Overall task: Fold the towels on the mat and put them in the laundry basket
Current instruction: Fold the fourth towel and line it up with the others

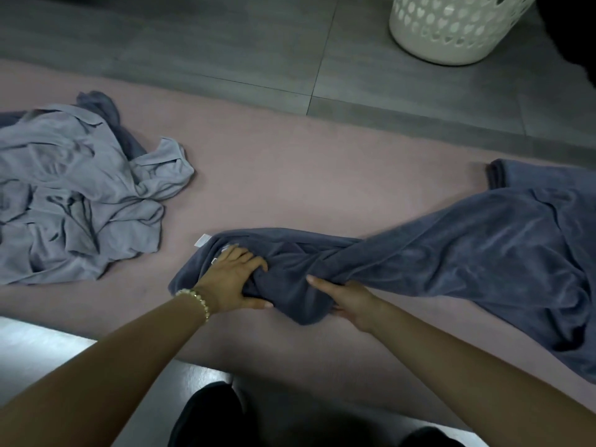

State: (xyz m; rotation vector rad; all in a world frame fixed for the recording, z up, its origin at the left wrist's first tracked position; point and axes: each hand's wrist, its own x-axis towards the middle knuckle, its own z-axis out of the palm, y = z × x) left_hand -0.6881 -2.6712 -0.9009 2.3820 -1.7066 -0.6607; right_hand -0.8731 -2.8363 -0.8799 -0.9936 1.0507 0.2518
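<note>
Now left hand [229, 282] and right hand [351, 301] fingers [251, 258] clamp the bunched dark towel [451, 253].

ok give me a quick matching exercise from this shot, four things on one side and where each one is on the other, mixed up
1 dark blue towel
2 light grey towel
3 laundry basket
4 bracelet

A on the grey floor beyond the mat
B round the left wrist
C crumpled at the mat's left end
D gripped by the left hand and right hand

Pairs: 1-D, 2-C, 3-A, 4-B
</note>
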